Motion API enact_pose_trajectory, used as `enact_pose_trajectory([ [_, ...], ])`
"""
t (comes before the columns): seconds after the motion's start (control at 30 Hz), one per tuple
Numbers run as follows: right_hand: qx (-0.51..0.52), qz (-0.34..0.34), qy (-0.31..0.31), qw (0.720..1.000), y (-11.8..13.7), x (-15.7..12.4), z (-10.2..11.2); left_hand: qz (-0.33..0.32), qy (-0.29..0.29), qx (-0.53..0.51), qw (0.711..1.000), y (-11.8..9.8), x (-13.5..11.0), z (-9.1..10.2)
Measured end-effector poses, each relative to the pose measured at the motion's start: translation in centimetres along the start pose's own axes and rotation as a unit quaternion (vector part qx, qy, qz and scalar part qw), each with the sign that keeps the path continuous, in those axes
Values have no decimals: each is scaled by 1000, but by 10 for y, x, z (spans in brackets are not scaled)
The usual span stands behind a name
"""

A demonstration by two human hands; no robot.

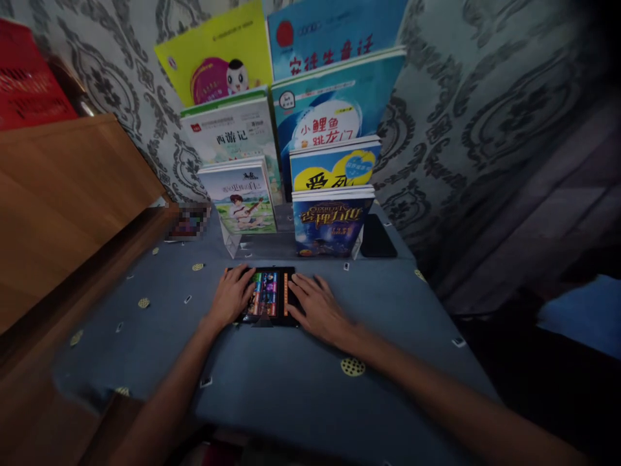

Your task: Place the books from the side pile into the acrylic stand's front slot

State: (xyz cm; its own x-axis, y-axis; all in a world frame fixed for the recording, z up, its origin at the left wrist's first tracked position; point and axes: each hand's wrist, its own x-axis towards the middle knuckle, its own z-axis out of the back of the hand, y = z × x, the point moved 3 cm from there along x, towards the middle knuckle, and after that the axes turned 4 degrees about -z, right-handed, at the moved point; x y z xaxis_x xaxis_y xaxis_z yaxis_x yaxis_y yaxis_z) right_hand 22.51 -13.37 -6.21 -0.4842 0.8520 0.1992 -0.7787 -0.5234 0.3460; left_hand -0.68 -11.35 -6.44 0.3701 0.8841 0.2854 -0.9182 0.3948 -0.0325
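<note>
A dark book with a colourful cover (268,294) lies flat on the blue-grey tablecloth (291,382). My left hand (231,295) rests on its left side, fingers stretched flat over the cover. On its right side lies my right hand (315,308), fingers also spread and flat. Both hands press down on the book and hide its outer edges. Just behind it stands a clear tiered book stand (233,243) with several children's books upright in two columns.
A black phone-like slab (377,237) lies right of the stand. A wooden cabinet (63,194) rises at the left with a red crate (26,77) on top. Patterned wallpaper (460,116) backs the table. The table's right edge drops into a dark gap.
</note>
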Motion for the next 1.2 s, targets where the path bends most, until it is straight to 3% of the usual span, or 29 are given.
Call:
enact_pose_trajectory([
  [0.43, -9, 112, -54, 992, 9, -23, 5, -4, -9, -10, 1000, -7, -1, 8],
  [0.63, -22, 137, -56, 989, 5, -19, 4, -132, 51, -61, 988, -29, -18, 18],
  [0.8, -13, 142, -58, 988, 4, -18, 5, -157, 79, -15, 984, -42, -31, 18],
  [1.03, -16, 145, -61, 987, 5, -18, 10, -217, -11, 75, 973, -48, -40, 8],
  [1.2, 11, 141, -71, 987, 2, -15, 12, -252, -90, 84, 960, -55, -36, 17],
])
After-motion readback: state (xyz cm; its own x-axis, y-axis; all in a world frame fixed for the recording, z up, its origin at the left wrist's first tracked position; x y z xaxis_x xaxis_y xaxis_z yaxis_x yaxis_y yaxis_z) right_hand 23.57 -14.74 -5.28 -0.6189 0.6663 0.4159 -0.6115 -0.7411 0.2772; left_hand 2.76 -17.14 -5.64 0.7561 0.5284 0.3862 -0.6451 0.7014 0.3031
